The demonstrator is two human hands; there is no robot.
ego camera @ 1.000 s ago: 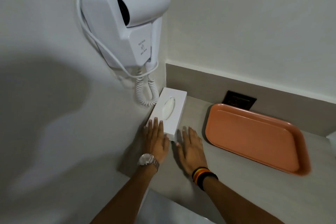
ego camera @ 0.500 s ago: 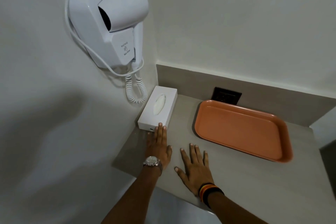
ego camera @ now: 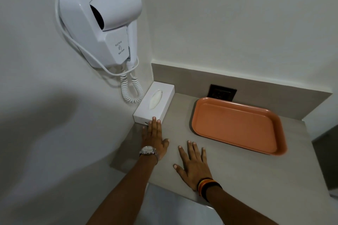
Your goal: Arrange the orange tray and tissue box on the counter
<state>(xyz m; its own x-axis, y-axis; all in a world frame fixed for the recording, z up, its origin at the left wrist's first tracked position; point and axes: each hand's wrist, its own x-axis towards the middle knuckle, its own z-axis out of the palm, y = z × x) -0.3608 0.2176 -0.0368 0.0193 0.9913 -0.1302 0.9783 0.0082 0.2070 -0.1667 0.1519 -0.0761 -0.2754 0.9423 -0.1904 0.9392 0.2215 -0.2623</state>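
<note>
The white rectangular cardboard tissue box (ego camera: pixel 154 103) lies flat on the grey stone-look desk (ego camera: pixel 237 179), in the far left corner where the side wall meets the low grey backsplash. A white tissue (ego camera: pixel 155 101) shows in the oval slot on its top. Its long axis runs from the backsplash toward the person, leaning a little to the left at the near end, and one short end faces the person.

To the right of the tissue box, well apart from it, the orange rectangular plastic tray (ego camera: pixel 237 126) with rounded corners lies flat on the desk. Nothing is inside it. Its long axis runs from the far left to the near right, so it sits at an angle to the tissue box. Its far left corner is just in front of the dark wall socket (ego camera: pixel 222 93) in the backsplash.

The left hand (ego camera: pixel 154 138), with a silver wristwatch (ego camera: pixel 147 150) on the wrist, lies palm down in front of the tissue box; its fingers are straight and the fingertips (ego camera: pixel 154 118) touch the near short end of the box. The grip is open, closed around nothing. The right hand (ego camera: pixel 193 165), with coloured wristbands (ego camera: pixel 206 185), lies flat on the desk nearer to the person than the tissue box, fingers spread, holding nothing and touching neither box nor tray.

Above the tissue box, a white plastic wall-mounted hair dryer (ego camera: pixel 102 23) hangs on the side wall, and its coiled white cord (ego camera: pixel 132 90) ends just beside the far end of the box.
</note>
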